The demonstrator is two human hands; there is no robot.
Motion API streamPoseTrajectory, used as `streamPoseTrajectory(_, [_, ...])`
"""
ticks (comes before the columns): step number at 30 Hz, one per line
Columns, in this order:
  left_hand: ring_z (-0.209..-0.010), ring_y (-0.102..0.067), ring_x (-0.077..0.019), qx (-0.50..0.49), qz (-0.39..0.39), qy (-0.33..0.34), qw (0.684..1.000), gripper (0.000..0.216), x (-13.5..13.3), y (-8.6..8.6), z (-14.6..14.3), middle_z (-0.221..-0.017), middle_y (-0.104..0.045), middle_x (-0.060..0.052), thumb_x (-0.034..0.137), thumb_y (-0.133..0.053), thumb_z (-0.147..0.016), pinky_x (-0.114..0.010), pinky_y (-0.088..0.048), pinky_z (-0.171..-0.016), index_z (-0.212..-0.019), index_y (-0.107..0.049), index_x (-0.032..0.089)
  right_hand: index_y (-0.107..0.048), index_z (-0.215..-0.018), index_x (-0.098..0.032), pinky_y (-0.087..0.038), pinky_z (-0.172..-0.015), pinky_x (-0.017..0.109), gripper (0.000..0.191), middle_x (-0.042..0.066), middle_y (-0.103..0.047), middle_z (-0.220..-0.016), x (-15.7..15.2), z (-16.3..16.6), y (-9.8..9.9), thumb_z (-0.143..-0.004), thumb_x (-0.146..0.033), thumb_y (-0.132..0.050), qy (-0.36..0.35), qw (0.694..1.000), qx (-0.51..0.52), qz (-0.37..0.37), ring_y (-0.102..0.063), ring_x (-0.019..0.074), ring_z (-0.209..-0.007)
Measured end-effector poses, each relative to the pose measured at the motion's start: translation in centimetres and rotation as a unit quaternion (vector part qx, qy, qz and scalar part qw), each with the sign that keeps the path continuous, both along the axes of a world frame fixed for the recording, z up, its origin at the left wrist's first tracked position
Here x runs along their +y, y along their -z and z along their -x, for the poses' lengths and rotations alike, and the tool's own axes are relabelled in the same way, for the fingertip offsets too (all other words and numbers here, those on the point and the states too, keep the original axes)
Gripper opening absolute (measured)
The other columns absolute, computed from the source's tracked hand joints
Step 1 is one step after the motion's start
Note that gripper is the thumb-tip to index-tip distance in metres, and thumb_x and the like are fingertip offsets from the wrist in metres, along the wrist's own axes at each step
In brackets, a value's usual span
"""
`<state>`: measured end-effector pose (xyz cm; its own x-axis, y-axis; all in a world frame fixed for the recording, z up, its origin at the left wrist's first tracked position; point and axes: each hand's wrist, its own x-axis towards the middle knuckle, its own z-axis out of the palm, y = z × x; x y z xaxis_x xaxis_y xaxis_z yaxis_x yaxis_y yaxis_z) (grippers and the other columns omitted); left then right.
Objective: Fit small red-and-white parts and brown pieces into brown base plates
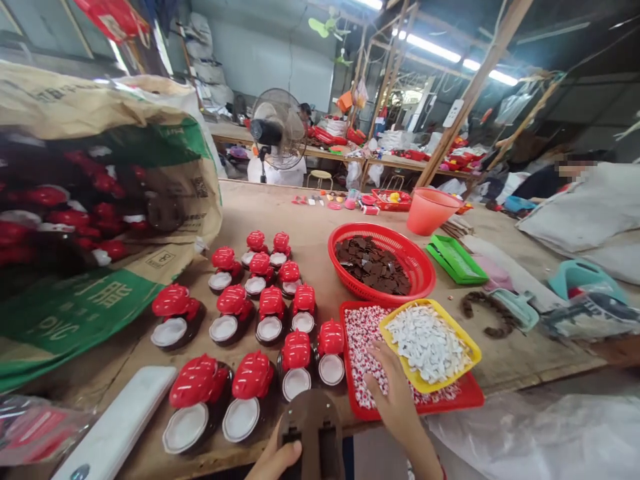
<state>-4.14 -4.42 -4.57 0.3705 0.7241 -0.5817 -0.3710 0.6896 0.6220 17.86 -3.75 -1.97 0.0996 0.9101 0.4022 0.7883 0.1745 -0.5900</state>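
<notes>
At the front edge of the table, my left hand (281,456) grips a dark brown plastic base (311,427) with slots in its underside. My right hand (393,393) reaches over a red tray (367,412) filled with small red-and-white pieces (364,340). Its fingers are apart and seem to touch the pieces; nothing shows between them. A yellow tray (474,363) of small white pieces (427,337) rests on the red tray, beside my right fingers. Left of the trays stand several toys with red figures (200,381) and white round dishes (185,428) on dark bases.
A red basket (345,283) holds dark brown flat pieces. Behind it are a pink bucket (433,212) and green trays (457,259). An open sack (100,287) of toys lies left, near a long white object (117,427). A fan (277,130) and other people are farther back.
</notes>
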Motion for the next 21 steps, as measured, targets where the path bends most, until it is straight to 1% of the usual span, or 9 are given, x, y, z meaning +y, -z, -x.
streamPoseTrajectory(2, [-0.101, -0.052, -0.0328, -0.011, -0.009, -0.005, 1.000, 0.056, 0.0, 0.6, -0.5, -0.084, -0.069, -0.009, 0.040, -0.076, -0.041, -0.043, -0.029, -0.095, -0.090, -0.064, 0.017, -0.048, -0.112, -0.020, -0.038, -0.088, 0.043, 0.038, 0.012, -0.047, -0.119, 0.9, -1.2, 1.6, -0.081, -0.040, -0.038, -0.004, 0.993, -0.115, 0.017, -0.040, 0.0264, -0.113])
streamPoseTrajectory(4, [-0.100, -0.053, -0.0323, -0.032, -0.004, -0.011, 0.999, 0.050, -0.2, 0.9, -1.0, -0.080, -0.070, -0.008, 0.041, -0.075, -0.043, -0.043, -0.030, -0.094, -0.086, -0.064, 0.017, -0.049, -0.114, -0.020, -0.041, -0.084, 0.043, 0.042, 0.013, -0.048, -0.117, 1.5, -1.5, 3.3, -0.080, -0.042, -0.039, -0.021, 0.977, -0.210, 0.029, -0.044, 0.0280, -0.109])
streamPoseTrajectory(6, [-0.100, -0.053, -0.0318, -0.061, 0.010, -0.019, 0.998, 0.049, -0.4, 1.0, -1.3, -0.077, -0.070, -0.008, 0.041, -0.075, -0.043, -0.043, -0.031, -0.093, -0.085, -0.064, 0.018, -0.050, -0.113, -0.020, -0.042, -0.080, 0.042, 0.043, 0.013, -0.052, -0.114, 1.7, -1.4, 4.7, -0.080, -0.044, -0.039, -0.028, 0.961, -0.273, 0.029, -0.048, 0.0280, -0.103])
streamPoseTrajectory(8, [-0.099, -0.054, -0.0317, -0.078, 0.023, -0.023, 0.996, 0.052, -0.5, 1.1, -1.3, -0.077, -0.070, -0.008, 0.042, -0.075, -0.043, -0.043, -0.032, -0.092, -0.087, -0.063, 0.018, -0.052, -0.111, -0.020, -0.043, -0.078, 0.041, 0.041, 0.012, -0.056, -0.109, 1.8, -1.2, 5.6, -0.081, -0.043, -0.035, -0.025, 0.952, -0.304, 0.021, -0.052, 0.0267, -0.097])
streamPoseTrajectory(11, [-0.099, -0.054, -0.0330, -0.077, 0.030, -0.013, 0.997, 0.056, -0.1, 1.5, -0.6, -0.080, -0.069, -0.011, 0.044, -0.076, -0.040, -0.043, -0.032, -0.092, -0.087, -0.063, 0.015, -0.054, -0.107, -0.019, -0.042, -0.077, 0.040, 0.039, 0.011, -0.058, -0.104, 1.9, -1.3, 6.3, -0.084, -0.040, -0.030, -0.021, 0.951, -0.308, 0.012, -0.053, 0.0243, -0.093])
streamPoseTrajectory(14, [-0.100, -0.053, -0.0348, -0.062, 0.042, 0.013, 0.997, 0.054, 0.4, 1.9, 0.4, -0.080, -0.069, -0.013, 0.044, -0.075, -0.041, -0.044, -0.029, -0.095, -0.083, -0.064, 0.012, -0.055, -0.104, -0.018, -0.042, -0.077, 0.040, 0.039, 0.011, -0.058, -0.103, 2.1, -1.5, 6.5, -0.084, -0.039, -0.030, -0.024, 0.955, -0.295, 0.003, -0.053, 0.0240, -0.094])
streamPoseTrajectory(16, [-0.103, -0.051, -0.0346, -0.075, 0.055, 0.020, 0.995, 0.053, 0.5, 1.8, 1.0, -0.082, -0.069, -0.012, 0.046, -0.074, -0.044, -0.044, -0.026, -0.097, -0.083, -0.064, 0.013, -0.055, -0.104, -0.017, -0.043, -0.077, 0.041, 0.039, 0.012, -0.058, -0.103, 2.2, -1.7, 6.5, -0.084, -0.040, -0.030, -0.023, 0.959, -0.281, -0.002, -0.053, 0.0248, -0.094])
streamPoseTrajectory(19, [-0.110, -0.046, -0.0319, -0.112, 0.065, 0.013, 0.991, 0.056, 0.3, 1.2, 1.7, -0.089, -0.068, -0.011, 0.050, -0.070, -0.048, -0.043, -0.022, -0.100, -0.091, -0.063, 0.015, -0.056, -0.102, -0.018, -0.042, -0.079, 0.043, 0.039, 0.012, -0.058, -0.103, 1.7, -1.5, 5.9, -0.083, -0.042, -0.032, -0.015, 0.974, -0.228, -0.010, -0.052, 0.0254, -0.096])
streamPoseTrajectory(21, [-0.115, -0.041, -0.0308, -0.109, 0.063, 0.010, 0.992, 0.058, 0.0, 0.7, 2.4, -0.098, -0.066, -0.011, 0.052, -0.066, -0.052, -0.042, -0.020, -0.102, -0.096, -0.062, 0.015, -0.056, -0.101, -0.019, -0.041, -0.082, 0.044, 0.038, 0.012, -0.057, -0.104, 0.7, -0.6, 5.1, -0.082, -0.043, -0.034, 0.001, 0.987, -0.159, -0.013, -0.051, 0.0256, -0.098])
